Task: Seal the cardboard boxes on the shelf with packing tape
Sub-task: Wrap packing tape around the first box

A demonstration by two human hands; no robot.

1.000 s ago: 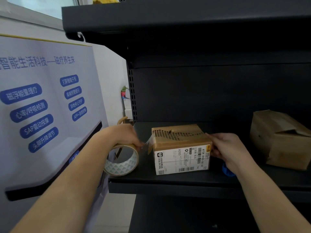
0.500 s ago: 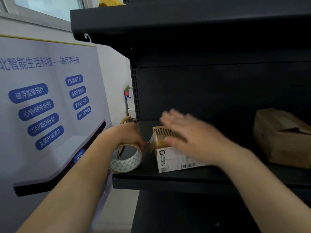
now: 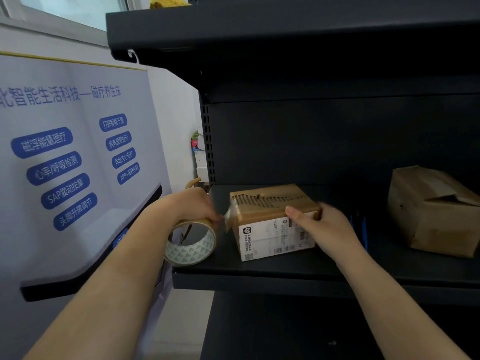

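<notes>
A small cardboard box (image 3: 270, 203) with a white label on its front stands on the dark shelf (image 3: 259, 266). My left hand (image 3: 192, 203) grips a roll of packing tape (image 3: 191, 242) just left of the box, beyond the shelf's left edge. A short strip of clear tape (image 3: 229, 216) runs from the roll to the box's left side. My right hand (image 3: 322, 227) rests on the box's front right top corner, thumb on the top edge. A second, larger brown box (image 3: 433, 209) with a loose flap sits at the right.
A white poster panel (image 3: 65, 165) with blue labels stands left of the shelf unit. Another dark shelf (image 3: 259, 29) hangs above. Something blue (image 3: 359, 227) lies behind my right hand. Small items (image 3: 198, 144) sit beside the shelf post.
My right hand left the box's right side, swept over its top and has come down on the front right corner. My left hand kept hold of the roll.
</notes>
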